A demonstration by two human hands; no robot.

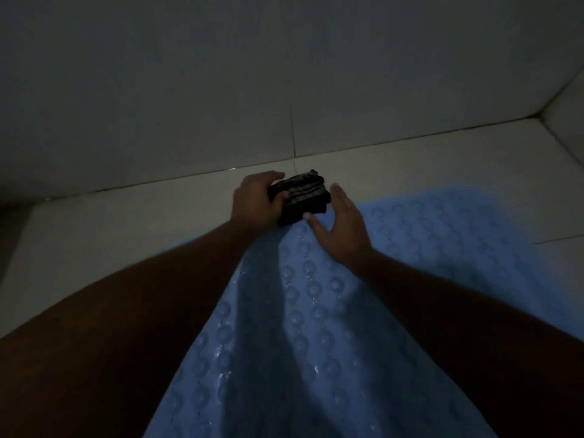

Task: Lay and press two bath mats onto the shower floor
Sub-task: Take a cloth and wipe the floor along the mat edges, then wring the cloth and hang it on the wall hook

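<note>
Arms: the bare left forearm and bare right forearm reach forward from the near edge; the light is dim and both are in heavy shadow
Mat: a pale blue rubber bath mat with rows of round suction-cup bumps lies spread on the shower floor between and under the arms; its far end stops just short of the back wall; the arms throw long shadows across it
Right hand: the right hand sits over the mat's far end, fingers straight and released, gripping nothing; its thumb tip touches the near edge of the bundle, its fingers lie along the bundle's right side
Left hand: the left hand grasps the bundle from its left side, fingers curled over the top, thumb across the front
Bundle: a small dark folded bundle with pale stripes sits at the mat's far edge; what it is made of cannot be told
Floor: pale glossy floor tiles show to the left of and beyond the mat
Walls: a plain pale tiled back wall rises behind the bundle; a side wall meets it at the far right corner
</note>
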